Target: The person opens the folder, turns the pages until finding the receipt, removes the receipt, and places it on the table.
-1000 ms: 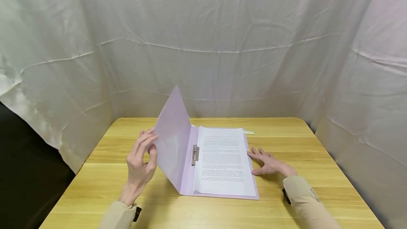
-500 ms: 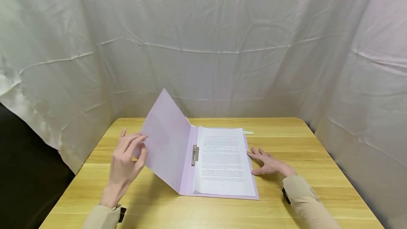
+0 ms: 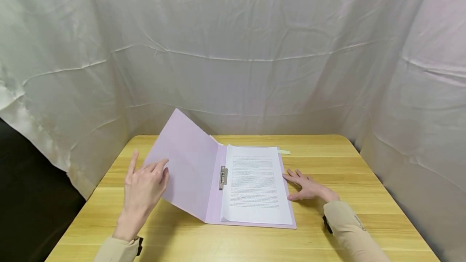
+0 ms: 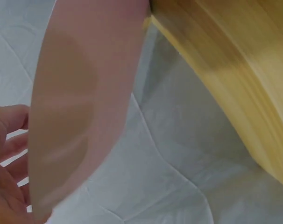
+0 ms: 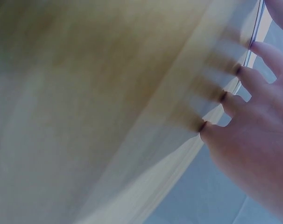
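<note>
Lilac folder (image 3: pixel 215 197): opens wider toward nine o'clock, not yet flat
Left hand (image 3: pixel 141 187): touches cover (image 3: pixel 189 173) loose-fingered, gripping nothing
Right hand (image 3: pixel 305 186): rests splayed at three-o'clock edge, gripping nothing

Folder (image 3: pixel 214 201) on counter (image 3: pixel 233 244), cover (image 3: pixel 189 169) left, papers (image 3: pixel 255 183) right, clip (image 3: pixel 222 178) between, left hand (image 3: pixel 143 187) at cover, right hand (image 3: pixel 307 187) at folder's right edge, curtain (image 3: pixel 233 60) behind.

folder (image 3: pixel 185 177): lilac | paper (image 3: pixel 255 183): white (striped with dark print) | table (image 3: pixel 320 153): yellow woodgrain | drape (image 3: pixel 233 51): grey
</note>
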`<action>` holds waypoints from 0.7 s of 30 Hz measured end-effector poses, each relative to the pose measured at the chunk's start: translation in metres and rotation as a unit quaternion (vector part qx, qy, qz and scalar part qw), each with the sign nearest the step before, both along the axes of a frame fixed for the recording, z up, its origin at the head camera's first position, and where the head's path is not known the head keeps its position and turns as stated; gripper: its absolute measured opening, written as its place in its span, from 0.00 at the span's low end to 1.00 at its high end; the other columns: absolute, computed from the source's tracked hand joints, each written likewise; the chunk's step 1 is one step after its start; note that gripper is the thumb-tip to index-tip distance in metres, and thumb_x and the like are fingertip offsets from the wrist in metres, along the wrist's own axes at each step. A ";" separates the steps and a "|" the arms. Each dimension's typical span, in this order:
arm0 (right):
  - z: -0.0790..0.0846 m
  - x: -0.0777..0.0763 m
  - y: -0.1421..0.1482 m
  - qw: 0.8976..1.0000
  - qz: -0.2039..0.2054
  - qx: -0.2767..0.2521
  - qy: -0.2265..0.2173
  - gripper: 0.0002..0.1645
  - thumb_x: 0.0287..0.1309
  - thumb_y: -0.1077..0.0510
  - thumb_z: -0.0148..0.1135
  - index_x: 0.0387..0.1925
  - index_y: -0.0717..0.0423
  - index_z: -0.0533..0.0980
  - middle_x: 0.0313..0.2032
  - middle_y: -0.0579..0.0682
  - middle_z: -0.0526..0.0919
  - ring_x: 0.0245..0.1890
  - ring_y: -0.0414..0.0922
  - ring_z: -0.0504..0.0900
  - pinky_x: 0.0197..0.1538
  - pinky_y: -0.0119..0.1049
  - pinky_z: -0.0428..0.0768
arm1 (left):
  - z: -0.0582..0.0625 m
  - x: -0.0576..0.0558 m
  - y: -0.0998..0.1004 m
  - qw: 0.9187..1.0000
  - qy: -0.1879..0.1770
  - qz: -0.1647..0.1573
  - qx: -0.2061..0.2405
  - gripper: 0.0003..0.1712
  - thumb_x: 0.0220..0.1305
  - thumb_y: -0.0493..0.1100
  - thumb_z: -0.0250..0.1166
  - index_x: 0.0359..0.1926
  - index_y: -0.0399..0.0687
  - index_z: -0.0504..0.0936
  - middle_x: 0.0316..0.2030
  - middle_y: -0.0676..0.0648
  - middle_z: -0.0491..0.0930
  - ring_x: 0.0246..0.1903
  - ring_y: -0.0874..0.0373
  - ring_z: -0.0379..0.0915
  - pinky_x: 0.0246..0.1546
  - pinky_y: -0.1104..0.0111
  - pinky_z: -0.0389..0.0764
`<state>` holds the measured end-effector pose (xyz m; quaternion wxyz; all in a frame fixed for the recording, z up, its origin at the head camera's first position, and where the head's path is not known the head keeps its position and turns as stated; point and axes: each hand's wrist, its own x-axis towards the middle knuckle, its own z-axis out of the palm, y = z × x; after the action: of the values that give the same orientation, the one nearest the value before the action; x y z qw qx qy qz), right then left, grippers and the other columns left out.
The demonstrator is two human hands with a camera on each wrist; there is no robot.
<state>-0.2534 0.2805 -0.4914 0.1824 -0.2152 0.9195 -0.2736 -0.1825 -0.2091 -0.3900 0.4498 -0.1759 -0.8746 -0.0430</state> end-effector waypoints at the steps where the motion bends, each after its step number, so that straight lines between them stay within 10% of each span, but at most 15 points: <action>1: 0.001 0.000 0.000 1.000 0.001 0.001 0.001 0.54 0.57 0.45 0.72 0.75 0.64 0.57 0.76 0.75 0.45 0.75 0.78 0.35 0.70 0.80 0.35 | -0.002 -0.001 0.000 1.000 -0.009 0.007 -0.003 0.12 0.53 0.33 0.69 0.41 0.39 0.87 0.27 0.41 0.89 0.26 0.43 0.86 0.72 0.48 0.66; 10: 0.001 0.000 0.001 1.000 0.006 0.002 0.007 0.55 0.57 0.45 0.72 0.75 0.65 0.57 0.75 0.76 0.45 0.74 0.80 0.36 0.69 0.81 0.35 | -0.028 -0.016 -0.003 0.993 -0.105 0.034 -0.043 0.15 0.49 0.38 0.75 0.42 0.44 0.88 0.35 0.45 0.90 0.32 0.44 0.87 0.39 0.52 0.86; 21: 0.001 0.000 0.000 1.000 0.002 -0.008 0.008 0.52 0.57 0.48 0.72 0.75 0.64 0.58 0.76 0.75 0.46 0.74 0.79 0.38 0.70 0.80 0.36 | -0.052 -0.040 0.013 0.952 -0.301 0.020 -0.060 0.19 0.60 0.44 0.71 0.52 0.44 0.84 0.54 0.41 0.85 0.50 0.39 0.83 0.43 0.45 0.84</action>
<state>-0.2530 0.2805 -0.4901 0.1742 -0.2208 0.9181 -0.2792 -0.2226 -0.1960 -0.4418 0.1554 -0.1642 -0.9736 -0.0320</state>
